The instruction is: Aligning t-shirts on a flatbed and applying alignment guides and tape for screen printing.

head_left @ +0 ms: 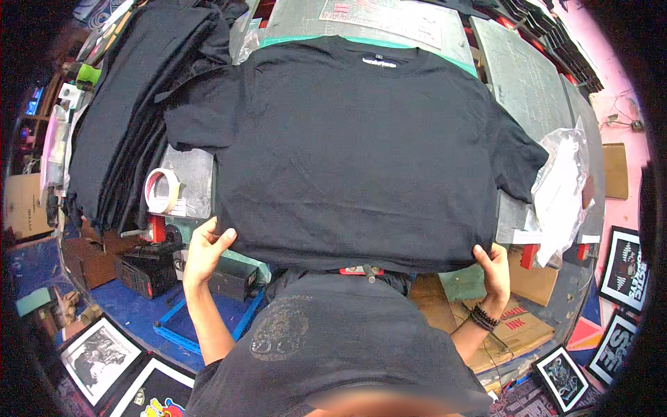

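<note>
A black T-shirt (361, 160) lies spread face up over a grey platen board, its collar and a small neck label at the far end. My left hand (212, 243) grips the lower left corner of the hem between thumb and fingers. My right hand (490, 260) pinches the lower right corner, with dark bead bracelets (484, 318) on that wrist. Just beyond my left hand, a roll of tape (174, 191) rests on another grey board (192, 177).
A pile of black garments (118, 125) drapes at the left. More grey boards (521, 83) and crumpled clear plastic (559, 208) are at the right. Below are black boxes (146, 274), a blue frame (182, 332) and cardboard (528, 326). Framed prints (101, 358) stand near the edges.
</note>
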`<control>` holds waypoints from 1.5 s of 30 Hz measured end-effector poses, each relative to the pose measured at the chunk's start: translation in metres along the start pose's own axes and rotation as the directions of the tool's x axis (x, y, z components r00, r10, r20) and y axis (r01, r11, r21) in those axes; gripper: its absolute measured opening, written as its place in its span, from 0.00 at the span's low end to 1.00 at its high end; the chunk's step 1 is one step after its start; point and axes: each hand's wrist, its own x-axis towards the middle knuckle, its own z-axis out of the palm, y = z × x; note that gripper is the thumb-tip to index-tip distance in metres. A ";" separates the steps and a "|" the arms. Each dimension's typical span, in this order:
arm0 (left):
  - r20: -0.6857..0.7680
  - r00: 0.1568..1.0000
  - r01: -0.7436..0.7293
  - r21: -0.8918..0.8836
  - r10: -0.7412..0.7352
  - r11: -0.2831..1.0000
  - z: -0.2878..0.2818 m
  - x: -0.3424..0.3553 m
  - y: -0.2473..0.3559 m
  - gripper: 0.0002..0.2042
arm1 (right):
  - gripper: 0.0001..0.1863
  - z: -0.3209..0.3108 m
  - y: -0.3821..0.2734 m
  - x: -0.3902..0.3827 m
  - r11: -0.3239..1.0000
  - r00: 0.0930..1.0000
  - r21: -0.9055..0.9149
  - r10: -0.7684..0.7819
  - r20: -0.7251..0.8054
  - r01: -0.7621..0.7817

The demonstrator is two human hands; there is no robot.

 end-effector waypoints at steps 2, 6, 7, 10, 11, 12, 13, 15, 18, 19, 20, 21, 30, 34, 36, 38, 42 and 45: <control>0.054 0.997 0.047 -0.014 -0.047 0.999 -0.002 0.001 0.002 0.19 | 0.13 0.000 -0.002 0.000 0.999 0.999 -0.027 0.023 0.022 -0.023; 0.043 0.984 0.157 0.268 -0.174 0.950 -0.018 -0.009 0.034 0.16 | 0.17 -0.006 -0.033 -0.011 0.896 0.982 -0.402 0.179 -0.065 -0.190; -0.024 0.965 0.250 0.396 -0.262 0.884 -0.026 -0.012 0.052 0.16 | 0.18 -0.009 -0.050 -0.014 0.770 0.955 -0.565 0.249 -0.161 -0.296; -0.119 0.992 0.046 0.612 0.034 0.790 -0.037 -0.010 0.116 0.14 | 0.22 -0.010 -0.116 -0.019 0.742 0.871 -0.551 0.091 -0.482 -0.383; -0.164 0.980 0.029 0.686 0.116 0.727 -0.033 0.003 0.135 0.13 | 0.21 -0.013 -0.147 -0.007 0.786 0.876 -0.502 0.101 -0.473 -0.361; 0.001 0.935 -0.247 0.722 0.355 0.647 -0.020 0.023 0.149 0.12 | 0.19 -0.003 -0.168 0.011 0.817 0.914 -0.571 -0.165 -0.370 -0.084; 0.160 0.813 -0.485 0.718 0.559 0.499 -0.002 0.049 0.159 0.12 | 0.19 0.013 -0.184 0.034 0.748 0.855 -0.588 -0.488 -0.174 0.307; 0.445 0.575 -0.714 0.682 0.686 0.156 0.043 0.110 0.174 0.16 | 0.22 0.052 -0.208 0.091 0.595 0.732 -0.519 -0.676 0.090 0.613; 0.537 0.484 -0.660 0.743 0.691 -0.116 0.129 0.191 0.166 0.28 | 0.33 0.128 -0.204 0.180 0.144 0.541 -0.767 -0.788 0.293 0.626; 0.527 0.510 -0.592 0.788 0.680 -0.167 0.151 0.208 0.160 0.30 | 0.34 0.148 -0.197 0.202 0.039 0.478 -0.786 -0.812 0.335 0.618; 0.475 0.570 -0.527 0.837 0.670 -0.146 0.168 0.222 0.154 0.32 | 0.34 0.164 -0.189 0.220 0.010 0.502 -0.852 -0.811 0.299 0.524; 0.420 0.648 -0.454 0.883 0.635 -0.120 0.181 0.234 0.151 0.33 | 0.35 0.177 -0.183 0.234 -0.027 0.519 -0.906 -0.812 0.266 0.422; 0.295 0.711 -0.403 0.915 0.638 0.026 0.190 0.255 0.138 0.38 | 0.40 0.182 -0.152 0.259 0.100 0.654 -0.927 -0.736 0.175 0.361; 0.272 0.729 -0.345 0.939 0.628 -0.006 0.183 0.257 0.138 0.43 | 0.43 0.179 -0.149 0.267 0.143 0.649 -0.925 -0.750 0.131 0.351; 0.266 0.753 -0.346 0.938 0.602 0.017 0.178 0.262 0.139 0.43 | 0.44 0.178 -0.151 0.269 0.133 0.621 -0.922 -0.773 0.132 0.362; 0.247 0.747 -0.320 0.947 0.617 0.008 0.173 0.267 0.141 0.42 | 0.45 0.177 -0.154 0.270 0.137 0.650 -0.926 -0.747 0.136 0.352; 0.273 0.764 -0.352 0.936 0.584 0.023 0.167 0.276 0.145 0.42 | 0.47 0.175 -0.157 0.270 0.133 0.676 -0.934 -0.723 0.138 0.332; 0.252 0.726 -0.326 0.945 0.639 -0.002 0.167 0.270 0.143 0.42 | 0.49 0.175 -0.152 0.271 0.144 0.707 -0.942 -0.696 0.122 0.304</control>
